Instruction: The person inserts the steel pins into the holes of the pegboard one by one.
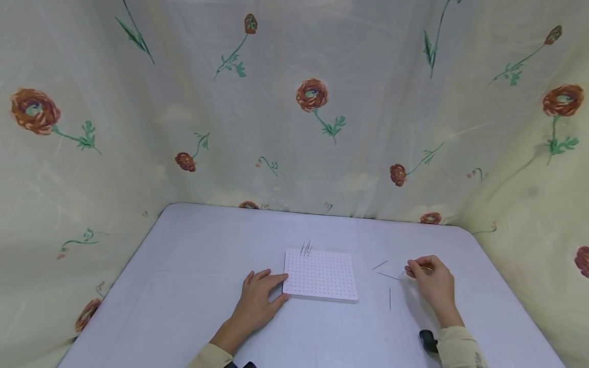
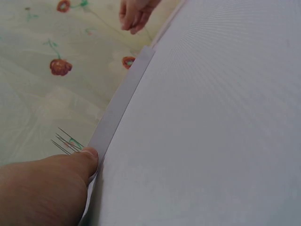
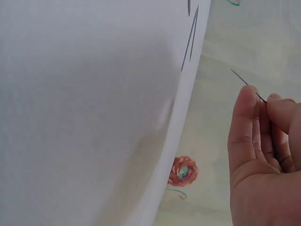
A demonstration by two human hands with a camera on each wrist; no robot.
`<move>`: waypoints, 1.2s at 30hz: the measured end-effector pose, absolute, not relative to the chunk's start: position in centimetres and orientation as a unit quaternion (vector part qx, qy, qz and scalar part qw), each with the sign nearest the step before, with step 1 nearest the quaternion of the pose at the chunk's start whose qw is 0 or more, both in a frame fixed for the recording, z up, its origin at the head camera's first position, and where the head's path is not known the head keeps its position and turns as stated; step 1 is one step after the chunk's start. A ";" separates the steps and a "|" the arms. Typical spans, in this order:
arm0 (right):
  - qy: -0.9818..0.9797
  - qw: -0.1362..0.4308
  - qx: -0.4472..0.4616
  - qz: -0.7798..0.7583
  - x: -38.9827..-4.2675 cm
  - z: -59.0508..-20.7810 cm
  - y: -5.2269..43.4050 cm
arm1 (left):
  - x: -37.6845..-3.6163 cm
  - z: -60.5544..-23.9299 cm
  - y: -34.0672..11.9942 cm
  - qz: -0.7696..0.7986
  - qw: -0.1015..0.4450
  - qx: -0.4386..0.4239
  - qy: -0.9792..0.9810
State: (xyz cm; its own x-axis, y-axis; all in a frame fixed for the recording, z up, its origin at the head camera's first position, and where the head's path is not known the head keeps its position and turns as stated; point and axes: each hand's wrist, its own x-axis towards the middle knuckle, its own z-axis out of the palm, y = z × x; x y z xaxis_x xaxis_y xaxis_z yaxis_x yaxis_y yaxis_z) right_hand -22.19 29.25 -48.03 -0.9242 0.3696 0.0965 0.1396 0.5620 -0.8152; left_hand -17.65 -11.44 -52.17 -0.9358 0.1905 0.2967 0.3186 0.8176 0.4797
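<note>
Near the bottom of the head view, our left hand (image 1: 257,301) lies flat with relaxed fingers on the worktop (image 1: 184,286), thumb touching the left edge of the white dotted board (image 1: 320,274). Lower right, our right hand (image 1: 430,281) pinches a thin needle (image 3: 247,84) between thumb and fingers. Three loose needles (image 1: 386,277) lie on the worktop between that hand and the board. Farther back, a few needles stand (image 1: 306,248) in the board's far edge. A flowered cloth (image 1: 294,102) hangs behind.
</note>
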 end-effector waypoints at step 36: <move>-0.879 0.158 -0.017 0.450 -25.7 -48.2 21.3 | -17.8 -52.4 -11.7 -0.268 0.121 -0.140 -0.946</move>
